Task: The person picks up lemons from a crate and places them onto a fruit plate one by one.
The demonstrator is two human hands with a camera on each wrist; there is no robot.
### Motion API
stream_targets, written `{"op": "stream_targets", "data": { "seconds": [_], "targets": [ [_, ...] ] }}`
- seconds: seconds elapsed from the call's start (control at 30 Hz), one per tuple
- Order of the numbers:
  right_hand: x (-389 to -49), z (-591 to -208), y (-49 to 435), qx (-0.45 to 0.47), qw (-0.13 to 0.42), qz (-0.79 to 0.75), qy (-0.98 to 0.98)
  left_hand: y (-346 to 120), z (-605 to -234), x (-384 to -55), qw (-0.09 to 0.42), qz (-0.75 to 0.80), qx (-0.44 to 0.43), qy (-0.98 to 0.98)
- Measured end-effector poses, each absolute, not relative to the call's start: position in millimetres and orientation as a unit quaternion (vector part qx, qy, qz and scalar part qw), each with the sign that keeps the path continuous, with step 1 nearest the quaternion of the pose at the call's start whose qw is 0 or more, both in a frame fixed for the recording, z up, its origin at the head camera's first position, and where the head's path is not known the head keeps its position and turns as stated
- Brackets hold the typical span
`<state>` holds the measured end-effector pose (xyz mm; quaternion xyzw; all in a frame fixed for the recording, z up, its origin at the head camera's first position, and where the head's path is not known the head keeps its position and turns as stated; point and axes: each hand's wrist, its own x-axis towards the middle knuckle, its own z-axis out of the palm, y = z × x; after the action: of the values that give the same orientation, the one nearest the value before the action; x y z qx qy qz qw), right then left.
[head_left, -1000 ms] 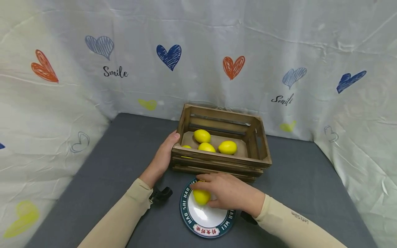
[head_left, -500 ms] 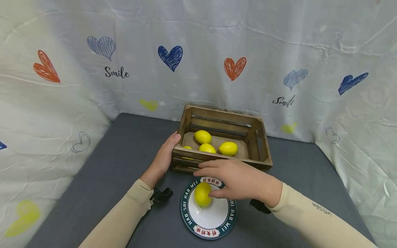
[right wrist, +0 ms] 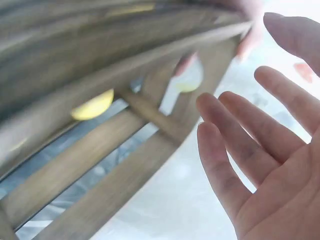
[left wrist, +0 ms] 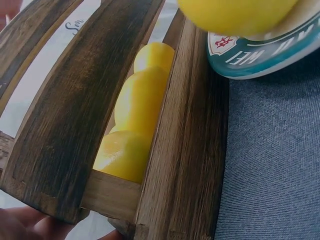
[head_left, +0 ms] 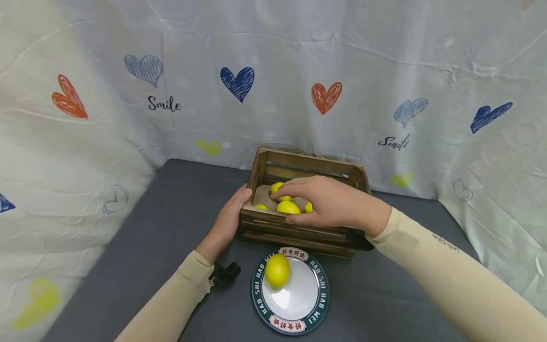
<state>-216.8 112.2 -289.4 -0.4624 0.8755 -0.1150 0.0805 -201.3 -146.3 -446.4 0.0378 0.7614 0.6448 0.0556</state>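
My left hand [head_left: 228, 213] grips the left end of a slatted wooden crate [head_left: 299, 232], thumb up at the rim. In the right wrist view, a fingertip shows at the opening in the crate's end. Several yellow lemons lie inside; one lemon [head_left: 287, 207] is near the front wall, and others are partly covered by my right hand [head_left: 335, 202]. That hand hovers over the crate's front edge, fingers extended and apart, holding nothing. Below the crate, a single lemon [head_left: 277, 270] rests on a white plate [head_left: 301, 289] with a dark green lettered rim.
A dark grey cloth [head_left: 171, 237] covers the table. Behind it and at both sides hangs a white curtain [head_left: 282, 42] printed with hearts and "Smile". The crate stands close to the back curtain, and the plate sits just in front of the crate.
My right hand has let go of the lemon on the plate and moved up and away from me, over the crate. My left hand keeps its grip on the crate.
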Motion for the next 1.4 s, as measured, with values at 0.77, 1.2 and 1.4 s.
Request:
{"op": "stream_targets", "data": {
  "seconds": [0.77,1.2,1.4],
  "targets": [
    [-306,-354,62,-0.464,0.216,-0.057,0.857,-145,-446,-201,0.066,0.657,0.019,0.751],
    [-305,-371,33,-0.478,0.257,-0.024,0.839,-148,-446,-198,0.059,0.644,0.008,0.763],
    [-305,-372,21,-0.488,0.253,-0.008,0.835,-147,-446,-200,0.053,0.655,0.013,0.753]
  ]
}}
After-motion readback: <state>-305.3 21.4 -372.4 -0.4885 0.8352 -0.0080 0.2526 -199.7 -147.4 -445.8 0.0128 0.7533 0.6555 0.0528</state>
